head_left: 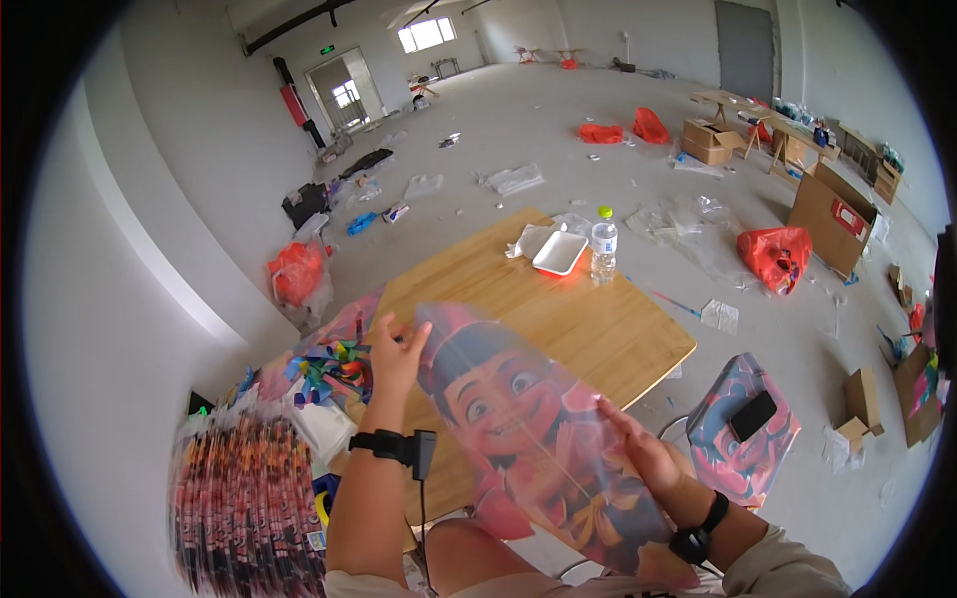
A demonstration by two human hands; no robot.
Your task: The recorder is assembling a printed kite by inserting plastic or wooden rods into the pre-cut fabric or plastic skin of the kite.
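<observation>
Sheet (538,439), long axis slanting down rightward, printed cap (477,351) upper left

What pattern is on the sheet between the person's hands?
The sheet bears a smiling, wide-eyed, pinkish cartoon face; best seen in head view.

2 black wrist straps (375,444) with boxy black modules (423,456), 1 thin black cable (423,518), pale sleeves (788,566)

Wide fisheye view from wearer's head, angled down and forward — table (454,264) near, back wall (668,35) far
</observation>
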